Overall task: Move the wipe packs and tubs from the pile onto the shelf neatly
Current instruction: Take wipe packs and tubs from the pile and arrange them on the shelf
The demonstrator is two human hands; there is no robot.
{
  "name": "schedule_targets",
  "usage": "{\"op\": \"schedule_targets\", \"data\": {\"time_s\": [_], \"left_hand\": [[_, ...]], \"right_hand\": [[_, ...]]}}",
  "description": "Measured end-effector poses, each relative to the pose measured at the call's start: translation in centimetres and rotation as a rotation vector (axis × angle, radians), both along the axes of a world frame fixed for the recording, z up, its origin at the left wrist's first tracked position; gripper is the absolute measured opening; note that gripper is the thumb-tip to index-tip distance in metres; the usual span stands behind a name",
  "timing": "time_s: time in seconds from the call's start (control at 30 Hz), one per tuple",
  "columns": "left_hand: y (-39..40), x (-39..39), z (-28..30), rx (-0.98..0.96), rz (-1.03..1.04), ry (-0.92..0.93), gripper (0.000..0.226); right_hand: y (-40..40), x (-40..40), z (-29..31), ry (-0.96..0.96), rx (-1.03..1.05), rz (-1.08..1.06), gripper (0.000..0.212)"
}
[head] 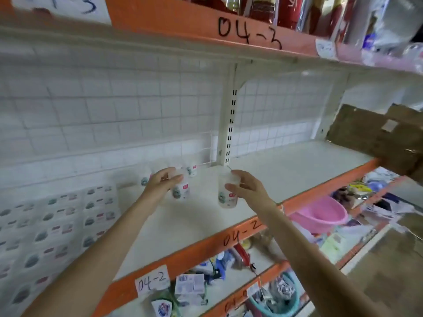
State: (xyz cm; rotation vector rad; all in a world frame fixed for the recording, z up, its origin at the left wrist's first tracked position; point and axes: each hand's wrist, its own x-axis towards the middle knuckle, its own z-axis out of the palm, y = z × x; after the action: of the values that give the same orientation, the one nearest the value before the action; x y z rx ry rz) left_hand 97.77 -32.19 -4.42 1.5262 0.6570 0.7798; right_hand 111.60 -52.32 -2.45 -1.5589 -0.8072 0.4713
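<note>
- Currently, the left hand (163,180) grips one wipe tub (181,188) around its upper body, fingers and thumb curled round it, over the far-left part of the white shelf (286,177).
- The right hand (243,187) grips a second tub (226,191) from the right side, thumb and fingers wrapped about the upper half, slightly nearer than the first; whether either base touches the board cannot be told.
- More tubs (192,170) stand in a short row at the far edge, against the wire-grid back panel (114,124).
- Stacked wipe packs (68,216) occupy the left end of the same shelf.
- Handling judgement: each tub is a small, rigid, translucent plastic cylinder, probably light and smooth-walled. A wrap grip around the upper body suits it; it is tall for its base, so it could tip when set down.
- The packs appear soft-sided and will yield under pressure; grip them by the flat faces.
- Tub labels carry a red patch and a round greenish emblem; the text is too blurred to read.
- The orange shelf edge (206,245) reads "04-2" in handwriting, repeated on a paper tag (152,281).
- The upper rail (183,19) reads "04-3".
</note>
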Motion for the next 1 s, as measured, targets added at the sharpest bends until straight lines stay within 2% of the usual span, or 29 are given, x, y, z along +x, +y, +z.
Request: {"op": "schedule_targets", "data": {"time_s": [0.1,0.27,0.43,0.87,1.0], "left_hand": [[1.3,2.4,-0.7,-0.006,0.099,0.041,0.042],[2.8,4.9,-1.9,0.016,0.221,0.143,0.047],[2.9,6.1,-2.7,0.058,0.296,0.111,0.045],[2.0,8.0,-2.7,0.059,0.471,0.012,0.047],[2.1,8.1,-2.8,0.058,0.468,0.000,0.041]], "right_hand": [[4.1,4.1,-1.1,0.052,-0.023,0.124,0.045],[10.1,8.9,-2.8,-0.014,-0.135,0.274,0.056],[14.5,10.0,-4.1,-0.036,-0.131,0.384,0.054],[16.8,10.9,-4.9,-0.091,-0.043,0.406,0.051],[16.8,11.6,-4.8,-0.038,-0.045,0.473,0.051]]}}
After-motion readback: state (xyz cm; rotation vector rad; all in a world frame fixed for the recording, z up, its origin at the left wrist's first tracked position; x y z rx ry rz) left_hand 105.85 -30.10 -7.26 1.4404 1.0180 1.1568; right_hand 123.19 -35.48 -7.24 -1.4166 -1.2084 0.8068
